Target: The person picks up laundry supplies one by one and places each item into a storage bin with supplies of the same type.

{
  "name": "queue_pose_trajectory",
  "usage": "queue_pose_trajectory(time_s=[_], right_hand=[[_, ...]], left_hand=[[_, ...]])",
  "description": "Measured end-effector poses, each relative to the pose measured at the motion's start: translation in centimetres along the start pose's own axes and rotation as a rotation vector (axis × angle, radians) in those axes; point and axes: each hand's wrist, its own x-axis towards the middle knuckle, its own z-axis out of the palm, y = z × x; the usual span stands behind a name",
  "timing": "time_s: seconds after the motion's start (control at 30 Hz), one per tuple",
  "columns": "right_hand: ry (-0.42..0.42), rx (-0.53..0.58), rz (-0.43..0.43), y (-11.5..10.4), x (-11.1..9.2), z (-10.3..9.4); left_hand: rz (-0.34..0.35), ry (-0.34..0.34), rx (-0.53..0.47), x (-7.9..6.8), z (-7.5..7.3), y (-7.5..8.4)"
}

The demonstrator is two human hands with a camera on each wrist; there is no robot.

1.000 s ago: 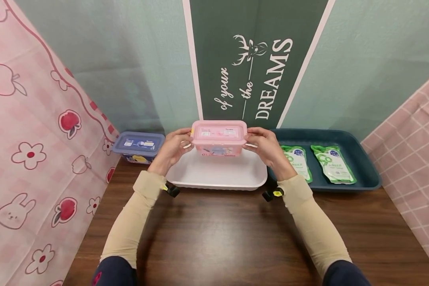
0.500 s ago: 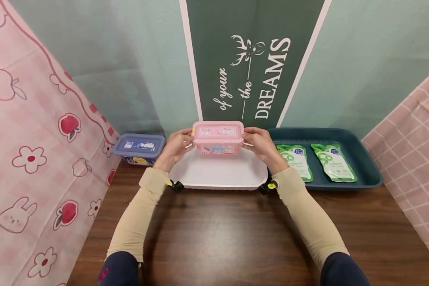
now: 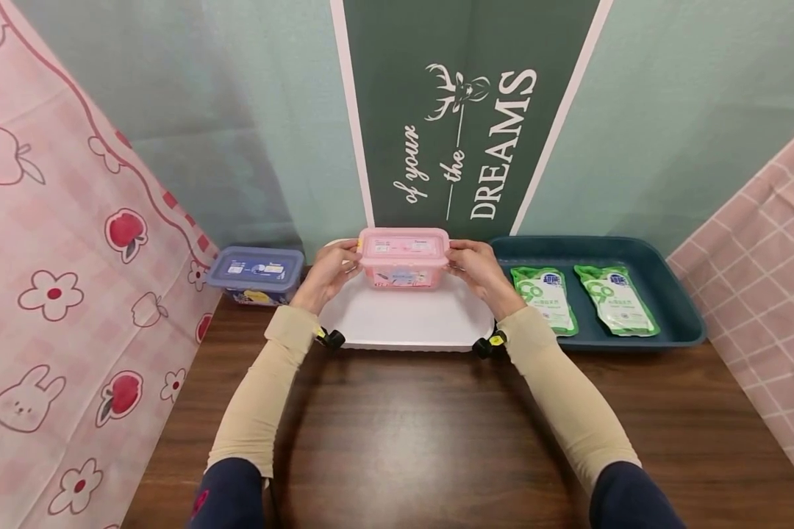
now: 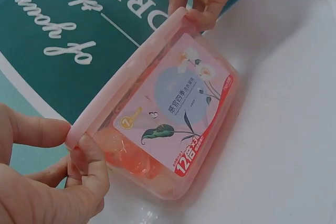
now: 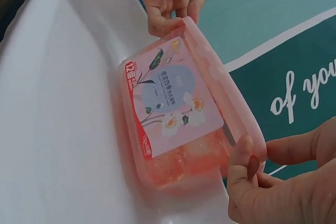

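A pink lidded plastic box of laundry pods (image 3: pixel 405 258) sits level at the back of the white tray (image 3: pixel 403 323). Its see-through walls show pinkish pods behind a flowered label in both wrist views. My left hand (image 3: pixel 331 272) pinches the left end of the lid rim between thumb and fingers. On the opposite end my right hand (image 3: pixel 479 270) pinches the rim the same way. In the left wrist view the box (image 4: pixel 173 114) appears to touch the tray floor, though its underside is hidden.
A blue lidded box (image 3: pixel 256 275) stands left of the tray on the wooden table (image 3: pixel 397 433). To the right, a dark teal tray (image 3: pixel 675 323) holds two green-and-white pouches (image 3: pixel 618 301). Curtains hang behind and on the left, and pink checked cloth borders the right.
Both hands have drawn slightly closer together while holding the pink box. The box has lowered a little toward the white tray's floor.
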Motion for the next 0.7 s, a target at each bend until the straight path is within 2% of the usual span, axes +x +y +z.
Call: queue_pose_trajectory(time_s=[0.23,0.5,0.7], right_hand=[[-0.003,0.01,0.04,0.67,0.77,0.0],[-0.005,0.006,0.04,0.79,1.0,-0.14],[-0.02,0.003,0.047,1.02,0.86,-0.22]], left_hand=[[-0.024,-0.01,0.011,0.5,-0.32,-0.29],[-0.037,-0.005,-0.005,0.8,-0.31,-0.36],[-0.054,-0.025,-0.02,0.78,-0.53,-0.4]])
